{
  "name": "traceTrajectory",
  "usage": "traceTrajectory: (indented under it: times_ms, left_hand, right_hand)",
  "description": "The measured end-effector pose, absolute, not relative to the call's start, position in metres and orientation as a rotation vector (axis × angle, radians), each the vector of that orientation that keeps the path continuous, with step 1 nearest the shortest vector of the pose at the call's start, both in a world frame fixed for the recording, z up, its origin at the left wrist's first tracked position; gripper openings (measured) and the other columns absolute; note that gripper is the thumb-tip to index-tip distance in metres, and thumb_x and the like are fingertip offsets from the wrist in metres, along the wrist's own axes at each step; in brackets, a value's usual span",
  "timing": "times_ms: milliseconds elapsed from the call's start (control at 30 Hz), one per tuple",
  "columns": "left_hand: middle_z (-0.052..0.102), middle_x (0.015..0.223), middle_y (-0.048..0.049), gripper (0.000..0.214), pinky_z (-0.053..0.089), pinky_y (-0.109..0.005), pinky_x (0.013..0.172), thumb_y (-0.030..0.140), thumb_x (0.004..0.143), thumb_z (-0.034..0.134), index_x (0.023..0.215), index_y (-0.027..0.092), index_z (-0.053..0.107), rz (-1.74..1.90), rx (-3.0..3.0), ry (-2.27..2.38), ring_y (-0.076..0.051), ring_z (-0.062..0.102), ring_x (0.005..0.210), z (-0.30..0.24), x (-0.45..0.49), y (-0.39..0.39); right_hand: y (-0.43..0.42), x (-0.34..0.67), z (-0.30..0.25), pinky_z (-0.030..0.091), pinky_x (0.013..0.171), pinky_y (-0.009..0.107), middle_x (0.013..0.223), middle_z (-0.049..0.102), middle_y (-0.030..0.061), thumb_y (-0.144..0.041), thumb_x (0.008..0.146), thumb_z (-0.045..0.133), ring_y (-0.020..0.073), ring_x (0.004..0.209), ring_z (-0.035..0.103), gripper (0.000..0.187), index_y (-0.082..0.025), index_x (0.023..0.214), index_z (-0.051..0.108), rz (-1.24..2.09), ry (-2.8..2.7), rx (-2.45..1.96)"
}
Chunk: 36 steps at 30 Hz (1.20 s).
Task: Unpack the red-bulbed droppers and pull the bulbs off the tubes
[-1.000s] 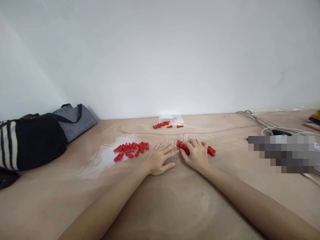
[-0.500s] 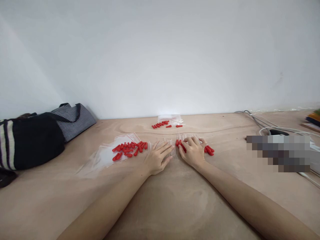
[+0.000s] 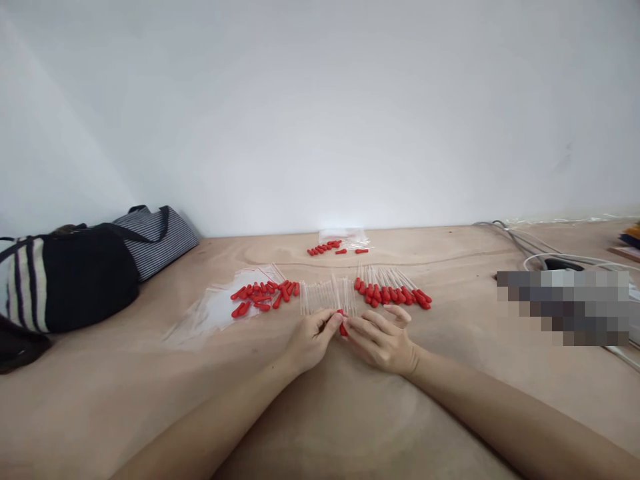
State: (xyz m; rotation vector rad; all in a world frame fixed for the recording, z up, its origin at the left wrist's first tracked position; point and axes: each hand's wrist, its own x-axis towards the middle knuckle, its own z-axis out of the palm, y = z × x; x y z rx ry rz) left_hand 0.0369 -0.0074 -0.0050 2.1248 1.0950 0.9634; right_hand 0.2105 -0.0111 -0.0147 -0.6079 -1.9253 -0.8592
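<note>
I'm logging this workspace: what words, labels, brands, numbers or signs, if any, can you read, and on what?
No legible text to quote.
Red bulbs, clear tubes, plastic bags, black bag: no lettering I can make out.
Pixelated patch at right: too blurred to read.
Yellow item, right edge: too small to tell.

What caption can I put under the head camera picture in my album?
Left hand and right hand together hold a small red bulb, thin clear tubes lying just beyond.
</note>
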Motion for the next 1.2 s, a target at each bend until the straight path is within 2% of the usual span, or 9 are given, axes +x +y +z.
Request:
traceTrajectory:
  times_ms: [133,333,400,533,633,833,1200]
  left_hand:
    - [0.059,0.070,-0.0001,0.023,0.043,-0.023,0.057,0.033,0.088,0.037,0.081,0.016,0.051,0.993,2.040,1.159,-0.013,0.055,0.063,-0.005,0.034,-0.004]
    - [0.062,0.070,-0.0016,0.017,0.034,-0.031,0.066,0.032,0.083,0.050,0.076,0.019,0.058,0.992,2.787,1.257,-0.016,0.052,0.067,0.000,0.018,-0.005]
    - [0.063,0.071,-0.0011,0.016,0.032,-0.032,0.066,0.031,0.083,0.051,0.076,0.019,0.059,1.025,2.941,1.207,-0.016,0.051,0.067,0.001,0.017,-0.006]
    - [0.063,0.070,0.0001,0.015,0.031,-0.032,0.068,0.028,0.085,0.049,0.078,0.019,0.059,1.113,3.096,1.088,-0.015,0.049,0.065,0.000,0.017,-0.008]
    - [0.060,0.064,0.0005,0.020,0.031,-0.032,0.067,0.027,0.086,0.047,0.072,0.018,0.058,1.123,3.168,1.039,-0.014,0.048,0.063,0.000,0.017,-0.009]
    - [0.056,0.059,0.0009,0.025,0.031,-0.032,0.067,0.022,0.086,0.047,0.063,0.017,0.053,1.145,3.190,1.035,-0.013,0.045,0.061,-0.002,0.018,-0.010]
    - [0.058,0.061,-0.0005,0.024,0.033,-0.029,0.060,0.019,0.088,0.042,0.067,0.017,0.054,1.138,3.127,1.012,-0.014,0.049,0.061,-0.004,0.012,-0.010]
  right_hand:
    - [-0.008,0.216,-0.015,0.020,0.092,0.035,0.078,0.067,-0.0059,-0.035,0.075,0.062,0.0077,0.075,0.055,0.012,-0.025,0.082,0.064,-0.856,-1.934,-0.611]
    - [-0.007,0.225,-0.017,0.015,0.093,0.036,0.096,0.066,-0.0044,-0.031,0.080,0.056,0.0125,0.093,0.055,0.022,-0.034,0.102,0.059,-0.888,-2.010,-0.792]
    - [-0.004,0.223,-0.019,0.013,0.094,0.037,0.093,0.067,-0.0046,-0.026,0.082,0.052,0.0133,0.096,0.053,0.023,-0.034,0.104,0.058,-0.830,-2.096,-0.804]
    - [0.000,0.218,-0.021,0.014,0.092,0.038,0.064,0.062,-0.0059,-0.016,0.083,0.049,0.0102,0.078,0.053,0.021,-0.027,0.096,0.061,-0.714,-2.206,-0.731]
    - [0.000,0.218,-0.021,0.016,0.090,0.037,0.053,0.055,-0.0064,-0.015,0.083,0.047,0.0078,0.064,0.046,0.016,-0.022,0.084,0.061,-0.686,-2.237,-0.671]
    - [-0.002,0.221,-0.019,0.016,0.089,0.037,0.051,0.051,-0.0060,-0.016,0.084,0.045,0.0081,0.064,0.042,0.016,-0.021,0.078,0.059,-0.649,-2.241,-0.649]
    - [0.000,0.227,-0.020,0.018,0.087,0.037,0.053,0.052,-0.0056,-0.022,0.085,0.045,0.0088,0.065,0.045,0.017,-0.022,0.077,0.060,-0.632,-2.237,-0.679]
